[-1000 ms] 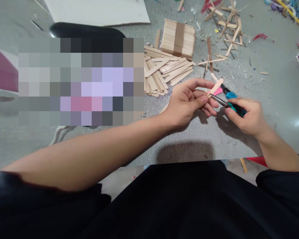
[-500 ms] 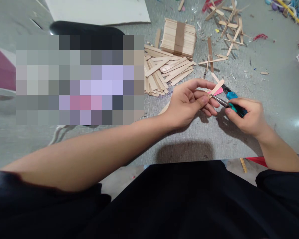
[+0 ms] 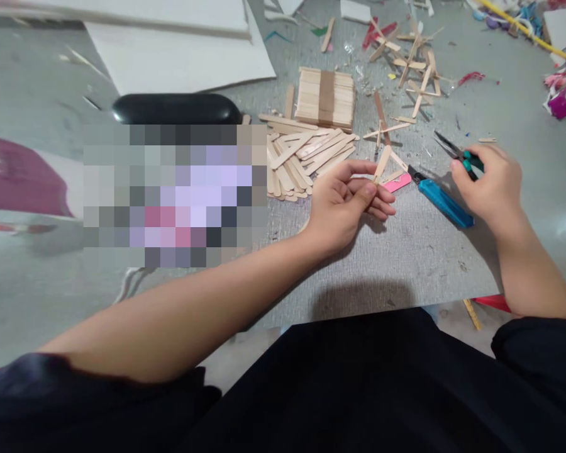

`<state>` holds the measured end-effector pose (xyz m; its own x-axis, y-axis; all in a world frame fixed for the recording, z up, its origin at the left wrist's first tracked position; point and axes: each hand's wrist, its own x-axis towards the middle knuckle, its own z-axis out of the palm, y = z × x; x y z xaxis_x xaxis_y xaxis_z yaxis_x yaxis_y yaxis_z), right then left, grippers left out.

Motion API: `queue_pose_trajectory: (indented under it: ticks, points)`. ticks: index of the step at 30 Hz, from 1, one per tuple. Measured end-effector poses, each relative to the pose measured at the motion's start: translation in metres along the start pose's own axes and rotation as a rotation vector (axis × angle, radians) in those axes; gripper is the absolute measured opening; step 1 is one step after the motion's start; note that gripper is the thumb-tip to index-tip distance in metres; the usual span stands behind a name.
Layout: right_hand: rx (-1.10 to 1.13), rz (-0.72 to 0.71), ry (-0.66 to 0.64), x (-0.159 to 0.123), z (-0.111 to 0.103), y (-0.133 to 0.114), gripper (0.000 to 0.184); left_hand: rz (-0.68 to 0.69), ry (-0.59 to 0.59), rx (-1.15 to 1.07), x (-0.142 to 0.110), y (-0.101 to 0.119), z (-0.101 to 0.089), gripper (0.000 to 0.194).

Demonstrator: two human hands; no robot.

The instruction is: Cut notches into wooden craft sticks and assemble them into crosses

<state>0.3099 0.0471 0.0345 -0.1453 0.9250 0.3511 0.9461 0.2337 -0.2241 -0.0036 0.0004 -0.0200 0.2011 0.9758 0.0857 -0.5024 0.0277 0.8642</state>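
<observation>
Between the thumb and fingers of my left hand [image 3: 346, 198] is a short wooden craft stick [image 3: 382, 162], pinched at its lower end. My right hand [image 3: 493, 179] is wrapped round the handles of a pair of pliers [image 3: 446, 143], whose dark jaws point up and left, apart from the stick. A blue utility knife [image 3: 446, 202] lies on the table between my hands. Just beyond my left fingers lies a pink piece [image 3: 398, 183] with a thin wooden piece over it.
A banded bundle of craft sticks [image 3: 306, 94] stands behind a pile of loose sticks [image 3: 287, 160]. Crossed stick pieces [image 3: 419, 66] lie at the back right. White boards [image 3: 179, 56] and a black rounded object [image 3: 177, 109] are at the back left; a pixelated patch covers the area below.
My right hand has drawn the pliers away from the stick, up and to the right. The utility knife now shows fully. The whole view has shifted slightly.
</observation>
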Motion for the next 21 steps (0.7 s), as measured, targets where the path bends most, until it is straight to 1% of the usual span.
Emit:
queue_pose_trajectory:
  ticks: [2, 4, 6, 9, 12, 15, 16, 18, 20, 21]
  points:
    - [-0.083, 0.073, -0.072, 0.008, 0.012, 0.014, 0.033, -0.004, -0.016, 0.033, -0.002, -0.002, -0.002, 0.041]
    - [-0.131, 0.093, -0.14, 0.012, 0.022, 0.023, 0.034, 0.037, -0.022, 0.062, -0.002, -0.005, -0.005, 0.039]
    - [-0.156, 0.099, -0.189, 0.013, 0.028, 0.025, 0.035, 0.106, 0.027, 0.075, -0.001, -0.009, -0.008, 0.038]
    - [-0.17, 0.095, -0.185, 0.009, 0.024, 0.015, 0.038, 0.194, 0.182, 0.035, 0.003, -0.013, -0.011, 0.036]
    - [-0.117, 0.028, -0.159, 0.001, 0.01, -0.004, 0.043, 0.204, 0.272, -0.035, 0.005, -0.013, -0.01, 0.028]
    - [-0.047, -0.023, -0.301, -0.009, -0.001, -0.024, 0.05, 0.205, 0.316, -0.063, 0.004, -0.011, -0.008, 0.023]
    - [-0.047, -0.04, -0.345, -0.011, -0.002, -0.029, 0.046, 0.21, 0.322, -0.063, 0.003, -0.01, -0.007, 0.023]
    - [-0.067, -0.068, -0.413, -0.014, -0.002, -0.035, 0.032, 0.212, 0.322, -0.056, 0.001, -0.008, -0.006, 0.023]
    - [-0.098, -0.058, -0.44, -0.013, 0.001, -0.036, 0.021, 0.206, 0.316, -0.046, -0.001, -0.008, -0.005, 0.021]
    - [-0.109, -0.025, -0.432, -0.012, 0.003, -0.035, 0.019, 0.203, 0.315, -0.043, -0.001, -0.008, -0.005, 0.021]
